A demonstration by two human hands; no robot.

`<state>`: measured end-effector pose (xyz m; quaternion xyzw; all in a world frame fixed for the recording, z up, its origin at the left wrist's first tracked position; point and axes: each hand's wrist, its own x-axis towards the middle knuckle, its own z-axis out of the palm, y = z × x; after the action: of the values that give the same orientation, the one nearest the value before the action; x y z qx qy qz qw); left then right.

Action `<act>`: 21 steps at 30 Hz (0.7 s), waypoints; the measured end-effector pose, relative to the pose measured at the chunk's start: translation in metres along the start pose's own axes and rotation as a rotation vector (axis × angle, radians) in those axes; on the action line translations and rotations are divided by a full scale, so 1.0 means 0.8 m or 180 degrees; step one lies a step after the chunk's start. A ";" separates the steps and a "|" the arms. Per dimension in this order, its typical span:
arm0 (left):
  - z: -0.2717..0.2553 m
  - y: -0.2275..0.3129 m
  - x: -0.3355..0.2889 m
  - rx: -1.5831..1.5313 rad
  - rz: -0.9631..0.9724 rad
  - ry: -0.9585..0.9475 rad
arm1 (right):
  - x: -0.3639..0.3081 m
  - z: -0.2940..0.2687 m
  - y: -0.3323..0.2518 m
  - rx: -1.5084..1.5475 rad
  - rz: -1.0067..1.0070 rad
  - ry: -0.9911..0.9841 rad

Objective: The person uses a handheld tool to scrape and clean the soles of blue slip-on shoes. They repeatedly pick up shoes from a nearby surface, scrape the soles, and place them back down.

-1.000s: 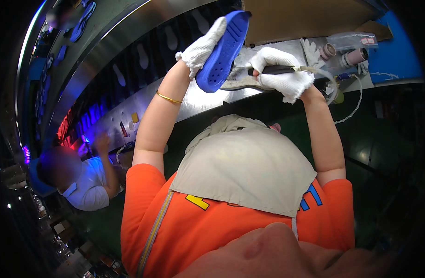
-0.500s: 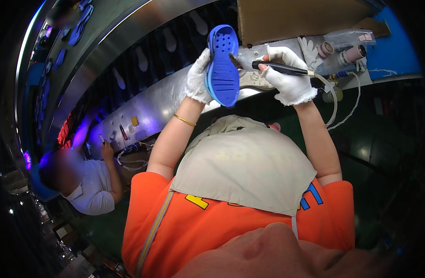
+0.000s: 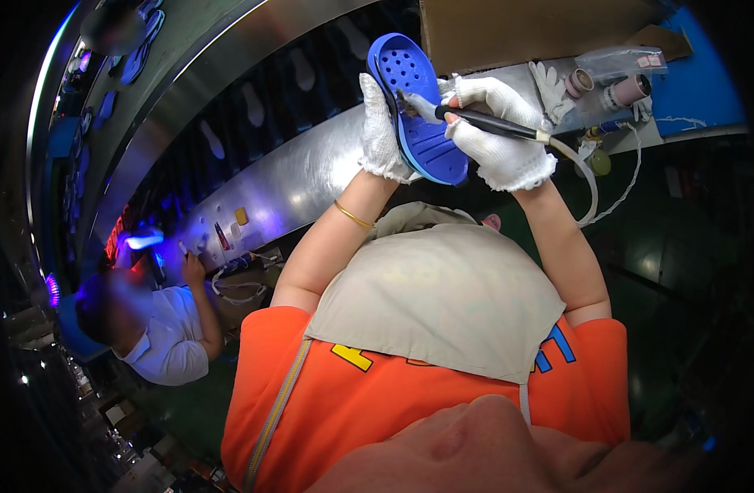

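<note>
A blue shoe sole (image 3: 406, 70), with round holes at its far end and grooves at its near end, is held up tilted over the metal bench. My left hand (image 3: 379, 131), in a white knit glove with bare fingertips, grips its left edge. In my right hand (image 3: 500, 131), gloved the same way, is a brush (image 3: 496, 123) with a black handle. Its dark bristle tip lies over the middle of the sole, seemingly touching it. From the back of the handle runs a pale hose (image 3: 586, 168). The fingers of my left hand behind the sole are hidden.
A long metal bench (image 3: 287, 185) runs leftward. Beyond it, a dark conveyor (image 3: 278, 90) carries several pale soles. Cardboard (image 3: 525, 37), a spare glove (image 3: 549, 86) and tape rolls (image 3: 627, 92) lie at the far right. A co-worker (image 3: 167, 329) sits at the left, near a glowing blue light.
The sole has turned, its near end swinging right and its surface tilting. My left hand has shifted right; the brush has moved slightly left and up along the sole.
</note>
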<state>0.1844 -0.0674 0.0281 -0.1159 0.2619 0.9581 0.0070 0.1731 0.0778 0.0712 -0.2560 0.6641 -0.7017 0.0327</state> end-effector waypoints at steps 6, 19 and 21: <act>-0.017 0.005 0.016 0.0025 -0.0044 -0.0273 | -0.009 0.006 0.004 -0.0492 -0.0412 -0.0317; -0.034 0.038 0.017 -0.0795 -0.0160 -0.1095 | -0.005 -0.007 -0.007 -0.0128 0.0490 -0.0553; -0.024 0.034 0.006 -0.0884 -0.0166 -0.1002 | 0.001 -0.012 -0.001 0.0233 0.0375 -0.0324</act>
<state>0.1821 -0.1007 0.0250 0.0286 0.1199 0.9908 0.0565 0.1686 0.0862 0.0723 -0.2503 0.6494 -0.7085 0.1169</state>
